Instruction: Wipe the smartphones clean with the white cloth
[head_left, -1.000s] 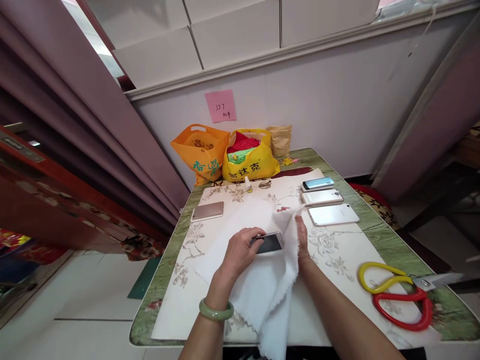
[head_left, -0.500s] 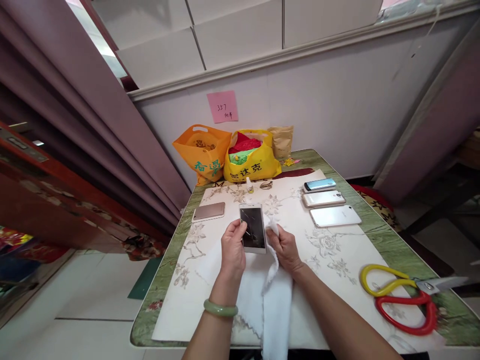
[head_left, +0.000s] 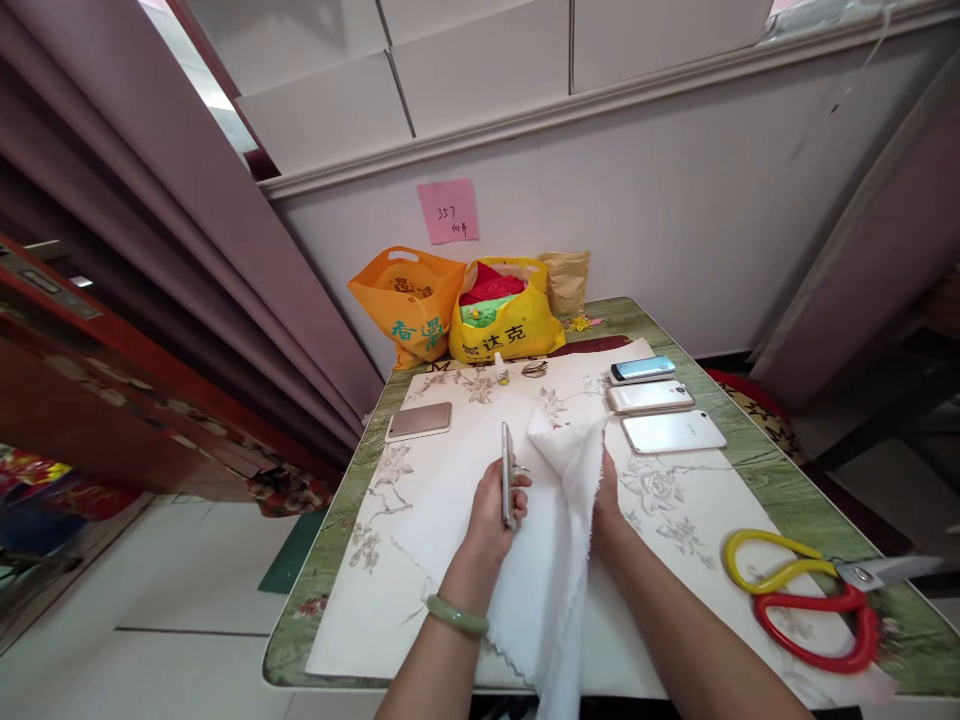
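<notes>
My left hand, with a green bangle at its wrist, grips a smartphone turned edge-on above the table; a ring holder seems to stick out from its back. To the right, my right hand holds up a white cloth whose folds hide most of its fingers. The cloth hangs down towards the table's front edge, apart from the phone. A rose-gold phone lies at the left. Over at the right lie a white phone, another pale phone and a blue-screened phone.
Large scissors with yellow and red handles lie at the table's right front. Toward the back stand an orange bag, a yellow bag and a brown paper pouch. A small bottle and glasses are in front of them.
The phone has turned from screen-up to edge-on in my left hand. My right hand has moved right with the cloth, away from the phone, and lifted it into a fold.
</notes>
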